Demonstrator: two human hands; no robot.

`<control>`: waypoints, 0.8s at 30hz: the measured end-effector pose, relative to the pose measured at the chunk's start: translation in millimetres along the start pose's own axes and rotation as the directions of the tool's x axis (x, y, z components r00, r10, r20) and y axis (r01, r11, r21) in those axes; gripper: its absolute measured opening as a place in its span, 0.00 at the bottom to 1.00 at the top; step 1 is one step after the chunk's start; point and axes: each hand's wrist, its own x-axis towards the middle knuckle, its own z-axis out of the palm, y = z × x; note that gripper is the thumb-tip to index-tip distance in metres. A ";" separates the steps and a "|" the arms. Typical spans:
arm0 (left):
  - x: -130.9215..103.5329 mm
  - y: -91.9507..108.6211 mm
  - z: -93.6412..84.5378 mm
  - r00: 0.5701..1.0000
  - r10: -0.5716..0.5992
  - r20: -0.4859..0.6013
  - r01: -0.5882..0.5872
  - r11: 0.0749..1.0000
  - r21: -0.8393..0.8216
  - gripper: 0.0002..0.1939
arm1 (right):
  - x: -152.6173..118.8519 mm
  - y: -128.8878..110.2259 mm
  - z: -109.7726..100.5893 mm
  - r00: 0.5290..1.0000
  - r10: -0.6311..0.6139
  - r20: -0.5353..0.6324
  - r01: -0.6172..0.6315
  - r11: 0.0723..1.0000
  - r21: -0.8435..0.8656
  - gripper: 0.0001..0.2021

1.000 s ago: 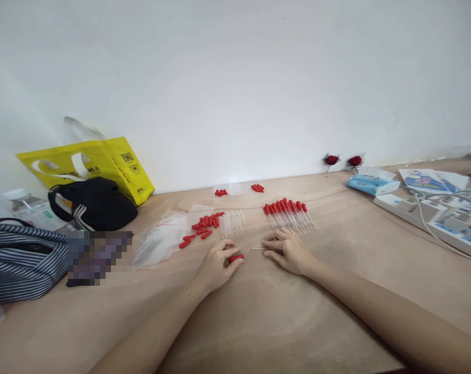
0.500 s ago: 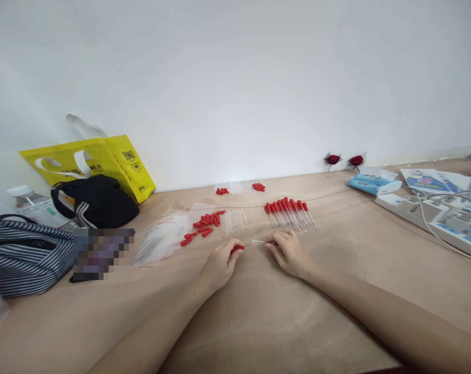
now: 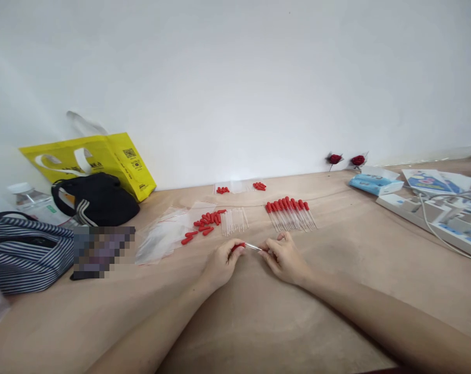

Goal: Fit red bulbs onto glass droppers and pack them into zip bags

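My left hand (image 3: 223,262) pinches a red rubber dropper bulb (image 3: 238,246), partly hidden by the fingers. A clear glass dropper tube (image 3: 253,246) runs from the bulb's mouth to the fingertips of my right hand (image 3: 285,258), which is closed on its other end. Bulb and tube meet end to end; how deep the tube sits I cannot tell. Beyond my left hand lie loose red bulbs (image 3: 206,219) and a row of bare glass tubes (image 3: 234,221). Behind my right hand is a row of droppers with red bulbs fitted (image 3: 291,214).
Clear zip bags (image 3: 161,236) lie to the left, near a striped pouch (image 3: 28,254), a black cap (image 3: 98,200) and a yellow bag (image 3: 118,161). More bulbs in small bags (image 3: 259,186) lie by the wall. On the right are a power strip (image 3: 414,213) and a tissue pack (image 3: 371,183).
My right hand has turned the glass tube, and its end now meets the red bulb in my left hand. The gap between them has closed. My left hand has hardly moved.
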 end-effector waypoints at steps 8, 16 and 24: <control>-3.2 -5.7 3.7 0.994 -0.106 -0.023 0.102 0.988 -0.119 0.11 | 0.7 -1.7 -1.0 0.998 -0.065 0.005 0.065 0.998 0.009 0.08; -6.3 6.7 -0.3 0.998 0.037 0.059 -0.046 0.986 0.158 0.09 | 5.0 11.8 -12.6 0.982 -0.158 0.105 0.166 0.983 -0.076 0.11; -8.3 3.6 3.7 0.949 0.295 0.112 -0.315 0.898 0.307 0.09 | 0.8 10.6 -10.7 0.982 -0.170 0.078 0.175 0.983 -0.058 0.10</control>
